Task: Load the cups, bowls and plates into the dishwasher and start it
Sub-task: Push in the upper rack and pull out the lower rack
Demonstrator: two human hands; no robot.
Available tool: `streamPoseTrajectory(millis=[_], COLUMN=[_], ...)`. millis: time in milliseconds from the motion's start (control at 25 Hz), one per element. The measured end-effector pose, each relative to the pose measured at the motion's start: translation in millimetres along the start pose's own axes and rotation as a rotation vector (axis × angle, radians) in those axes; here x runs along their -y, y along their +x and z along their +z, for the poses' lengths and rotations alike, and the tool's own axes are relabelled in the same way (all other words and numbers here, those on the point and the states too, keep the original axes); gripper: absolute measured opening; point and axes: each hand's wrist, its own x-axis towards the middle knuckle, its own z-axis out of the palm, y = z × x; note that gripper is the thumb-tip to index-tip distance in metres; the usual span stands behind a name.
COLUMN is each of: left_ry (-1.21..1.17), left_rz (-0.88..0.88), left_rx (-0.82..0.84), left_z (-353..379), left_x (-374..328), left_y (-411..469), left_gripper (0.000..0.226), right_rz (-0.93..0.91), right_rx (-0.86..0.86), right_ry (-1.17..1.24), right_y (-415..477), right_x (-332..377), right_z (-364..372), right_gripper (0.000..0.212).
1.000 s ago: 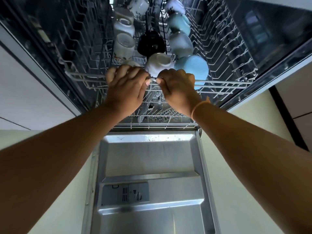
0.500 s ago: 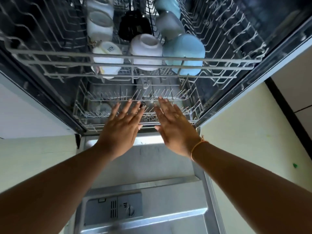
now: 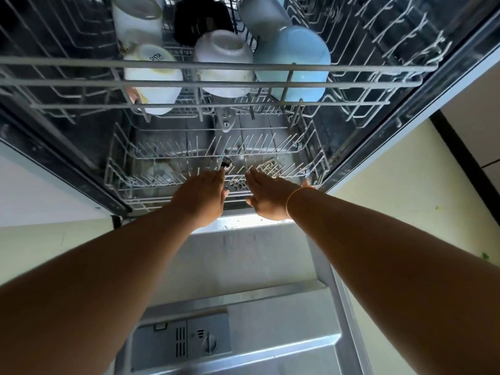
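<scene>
1. White wire forms the upper rack [image 3: 216,83], which crosses the top of the view and holds cups turned upside down.
2. Three cups stand side by side at its front: a white cup with letters [image 3: 153,79] on the left, a plain white cup [image 3: 224,63] in the middle and a light blue cup [image 3: 292,63] on the right. The last two touch each other.
3. Behind them are a second white cup [image 3: 136,20], a black cup [image 3: 203,20] and a grey cup [image 3: 262,17].
4. The lower rack [image 3: 162,158] sits under the upper one, deeper inside the dishwasher, with thin tines leaning in rows.
5. The left hand [image 3: 201,196] is flat, fingers straight and close together, and their tips reach the front rail of the lower rack. I cannot tell if they touch the wire.
6. The right hand [image 3: 267,197] lies just beside it in the same flat way, with a narrow gap between the two hands. An orange band [image 3: 293,197] goes around its wrist.
7. The steel door [image 3: 243,266] lies open under both arms, and a grey detergent dispenser [image 3: 181,339] is set in it near the bottom edge.
</scene>
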Motion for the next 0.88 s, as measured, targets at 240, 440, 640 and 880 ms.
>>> streamPoseTrajectory(millis=[240,440,640,880], left_ry=[-0.073,-0.114,-0.126,-0.212], left_rz=[-0.043,-0.119,-0.145,-0.166], left_rx=[-0.036,-0.08,-0.107,-0.064], left_z=[11,39,52,69], left_x=[-12,-37,-61,-95], left_y=[-12,-53,-95,-159], left_gripper=[0.05,0.051,0.05,0.045], right_rz=[0.044,0.077,0.047,0.087], right_rx=[-0.075,-0.087,-0.091,0.002], right_ry=[0.08,0.03,0.051,0.099], right_y=[-3,-28,-61,-122], right_x=[15,34,43,66], right_z=[5,34,67,104], right_gripper=[0.059,0.055,0.056,0.054])
